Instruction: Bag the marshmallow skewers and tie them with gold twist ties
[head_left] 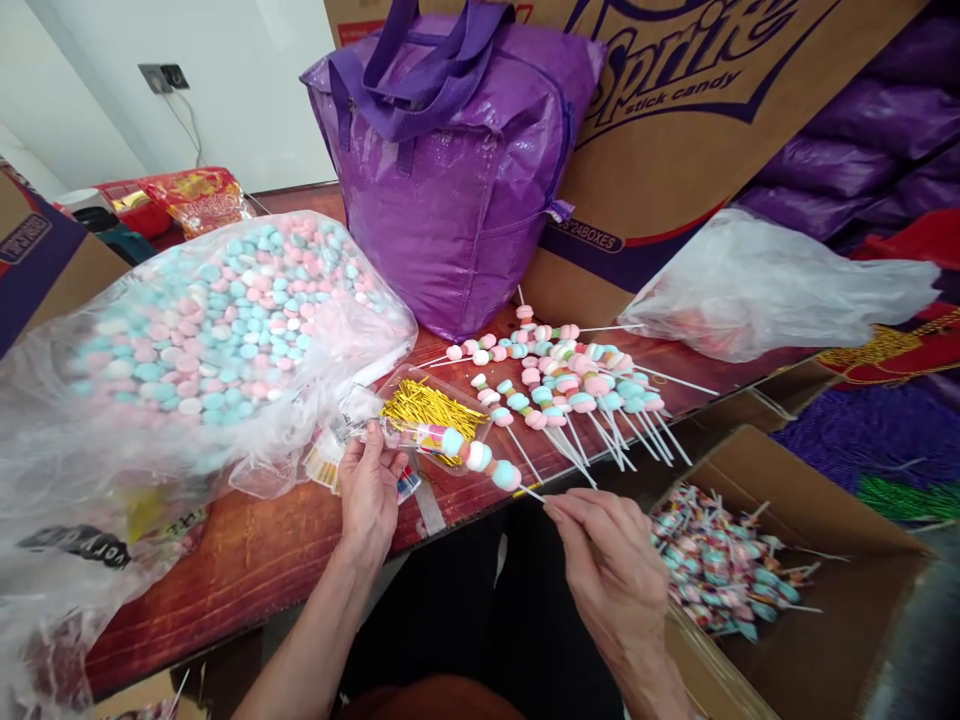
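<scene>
My left hand point(373, 490) pinches a clear printed plastic wrapper point(418, 436) near the table's front edge. Between the thumb and fingers of my right hand point(611, 565) is the thin white stick of a marshmallow skewer point(480, 458), threaded with blue, white and pinkish pieces. The skewer's top end meets the wrapper's mouth; how far it goes inside I cannot tell. Just behind it, a clear tray point(485, 425) holds gold twist ties point(435, 405). Several unwrapped marshmallow skewers point(581, 385) lie heaped to the right, sticks toward me.
A big clear bag of pastel marshmallows point(247, 320) covers the table's left. Behind stand a purple zip bag point(457, 180) and a large carton point(660, 150). A white plastic bag point(765, 280) lies at right. Below the table edge, an open box point(832, 600) contains wrapped skewers point(724, 565).
</scene>
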